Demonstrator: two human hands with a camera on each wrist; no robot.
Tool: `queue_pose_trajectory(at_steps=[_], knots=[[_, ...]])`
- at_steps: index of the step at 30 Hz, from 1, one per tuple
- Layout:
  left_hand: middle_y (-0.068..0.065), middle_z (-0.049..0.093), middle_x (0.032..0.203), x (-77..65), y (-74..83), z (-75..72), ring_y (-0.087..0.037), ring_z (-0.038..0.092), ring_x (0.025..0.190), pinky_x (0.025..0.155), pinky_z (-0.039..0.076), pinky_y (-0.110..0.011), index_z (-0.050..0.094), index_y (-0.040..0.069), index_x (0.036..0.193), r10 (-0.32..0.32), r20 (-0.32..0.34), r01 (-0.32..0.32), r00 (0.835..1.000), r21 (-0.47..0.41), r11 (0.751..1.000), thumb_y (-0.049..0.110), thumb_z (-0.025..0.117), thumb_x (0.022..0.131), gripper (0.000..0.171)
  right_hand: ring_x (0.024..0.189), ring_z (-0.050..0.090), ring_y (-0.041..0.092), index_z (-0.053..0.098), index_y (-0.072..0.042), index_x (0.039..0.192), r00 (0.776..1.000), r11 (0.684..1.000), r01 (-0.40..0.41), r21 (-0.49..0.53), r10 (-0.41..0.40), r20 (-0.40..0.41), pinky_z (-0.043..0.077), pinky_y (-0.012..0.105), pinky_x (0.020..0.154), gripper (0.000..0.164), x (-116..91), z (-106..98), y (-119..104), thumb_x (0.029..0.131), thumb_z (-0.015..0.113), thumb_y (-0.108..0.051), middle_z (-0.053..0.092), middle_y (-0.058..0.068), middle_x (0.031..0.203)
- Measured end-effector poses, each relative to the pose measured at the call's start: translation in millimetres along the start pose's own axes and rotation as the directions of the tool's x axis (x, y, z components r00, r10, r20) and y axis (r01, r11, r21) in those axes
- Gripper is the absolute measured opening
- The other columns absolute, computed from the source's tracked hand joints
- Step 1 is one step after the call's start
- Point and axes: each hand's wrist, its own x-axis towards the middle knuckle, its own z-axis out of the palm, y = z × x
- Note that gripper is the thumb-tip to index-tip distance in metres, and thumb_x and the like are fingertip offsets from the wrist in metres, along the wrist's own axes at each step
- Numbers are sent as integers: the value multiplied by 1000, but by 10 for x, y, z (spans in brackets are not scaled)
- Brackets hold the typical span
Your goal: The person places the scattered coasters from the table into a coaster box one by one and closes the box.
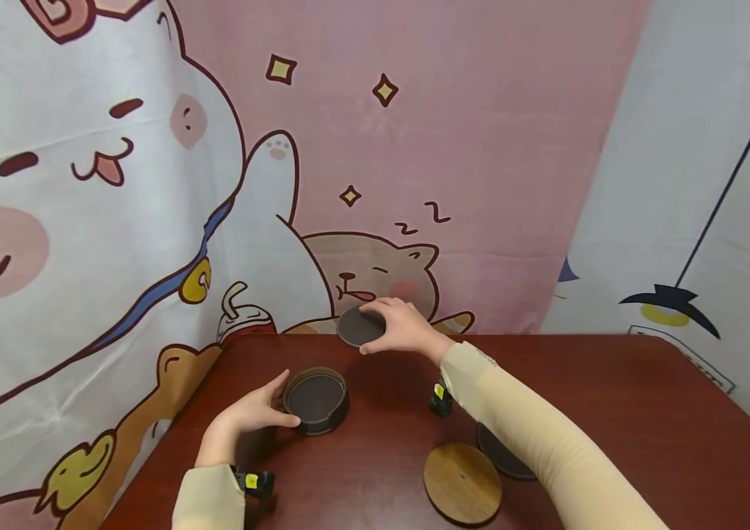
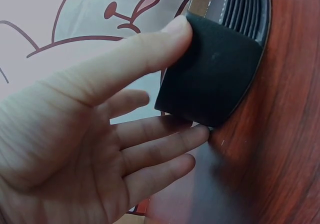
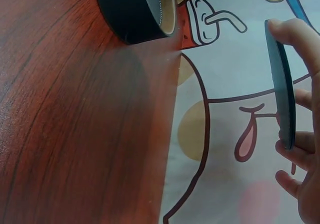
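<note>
A thin round dark coaster (image 1: 356, 326) is raised above the far part of the table, pinched at its edge by my right hand (image 1: 402, 326). In the right wrist view the coaster (image 3: 281, 86) appears edge-on between thumb and fingers. My left hand (image 1: 257, 406) holds the left side of a round black coaster holder (image 1: 328, 425), which stands on the table. Thumb and fingertips touch its wall (image 2: 210, 69) in the left wrist view. Several stacked coasters (image 2: 242, 9) show through the holder's side gap.
A round wooden disc (image 1: 462, 482) lies near the front of the reddish-brown table (image 1: 361, 478). Beside it, a dark round piece (image 1: 502, 455) is partly hidden under my right forearm. A cartoon-printed cloth (image 1: 467, 147) hangs behind the table and along its left side.
</note>
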Motion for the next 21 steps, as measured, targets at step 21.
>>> queue_pose_trajectory(at_steps=[21], knots=[[-30, 44, 140, 1, -24, -2, -40, 51, 122, 99, 40, -54, 24, -8, 149, 30, 10, -31, 999, 53, 998, 25, 81, 78, 97, 124, 45, 21, 56, -28, 135, 997, 998, 70, 8, -70, 21, 34, 48, 101, 81, 42, -101, -280, 65, 78, -61, 49, 4, 140]])
